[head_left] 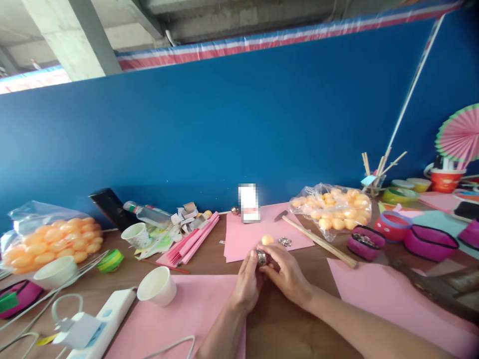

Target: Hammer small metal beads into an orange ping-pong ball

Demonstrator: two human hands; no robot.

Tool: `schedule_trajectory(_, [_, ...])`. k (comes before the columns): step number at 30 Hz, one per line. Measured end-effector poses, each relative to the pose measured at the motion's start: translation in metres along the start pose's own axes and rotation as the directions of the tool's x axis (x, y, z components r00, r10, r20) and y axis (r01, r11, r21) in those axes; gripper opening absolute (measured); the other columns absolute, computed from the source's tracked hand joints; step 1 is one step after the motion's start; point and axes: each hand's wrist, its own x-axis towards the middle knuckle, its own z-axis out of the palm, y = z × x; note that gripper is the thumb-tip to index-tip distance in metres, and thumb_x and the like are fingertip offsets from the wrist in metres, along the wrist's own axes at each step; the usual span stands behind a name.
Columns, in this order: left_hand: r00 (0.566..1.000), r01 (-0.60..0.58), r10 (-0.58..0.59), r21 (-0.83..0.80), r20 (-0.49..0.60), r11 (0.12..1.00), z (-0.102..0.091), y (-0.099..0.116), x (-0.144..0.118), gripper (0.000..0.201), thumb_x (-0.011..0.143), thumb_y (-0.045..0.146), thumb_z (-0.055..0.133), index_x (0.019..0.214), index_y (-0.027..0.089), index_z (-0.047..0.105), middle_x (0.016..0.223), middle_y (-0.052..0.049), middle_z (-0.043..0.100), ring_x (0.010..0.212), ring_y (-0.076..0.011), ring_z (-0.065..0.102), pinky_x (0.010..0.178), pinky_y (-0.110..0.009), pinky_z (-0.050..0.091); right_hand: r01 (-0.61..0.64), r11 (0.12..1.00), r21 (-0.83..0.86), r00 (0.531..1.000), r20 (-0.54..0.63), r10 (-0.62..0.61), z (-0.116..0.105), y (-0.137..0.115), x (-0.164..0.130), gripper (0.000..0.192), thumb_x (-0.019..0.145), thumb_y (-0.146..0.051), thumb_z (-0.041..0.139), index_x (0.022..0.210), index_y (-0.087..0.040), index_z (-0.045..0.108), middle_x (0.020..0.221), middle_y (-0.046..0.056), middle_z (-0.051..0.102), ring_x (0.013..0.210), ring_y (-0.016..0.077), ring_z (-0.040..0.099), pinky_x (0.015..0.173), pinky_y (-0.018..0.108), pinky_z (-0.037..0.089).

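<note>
Your left hand [249, 279] and right hand [286, 271] meet, fingers pinched together on a small shiny silver metal piece [261, 257], above the brown table [209, 257], beside a pink paper sheet [243, 237].

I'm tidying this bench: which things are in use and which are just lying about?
In use: small metal piece held by left hand and right hand; orange ball; metal bits.
Lying about: hammer; paper cup; power strip.
</note>
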Motion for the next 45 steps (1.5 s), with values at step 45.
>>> schedule_trajectory(45, [1.0,0.003,0.0,0.165,-0.014,0.986,-0.003,0.0007,0.0007,0.037,0.077,0.038,0.051,0.106,0.015,0.054,0.078,-0.008,0.065,0.064,-0.014,0.06,0.065,-0.03,0.047,-0.247,0.922,0.299,0.969,0.056,0.241,0.0015,0.0057,0.0035,0.036,0.086,-0.033,0.04,0.12,-0.022,0.046,0.121,0.006,0.051,0.113,0.0197,0.045,0.097,0.035,0.036])
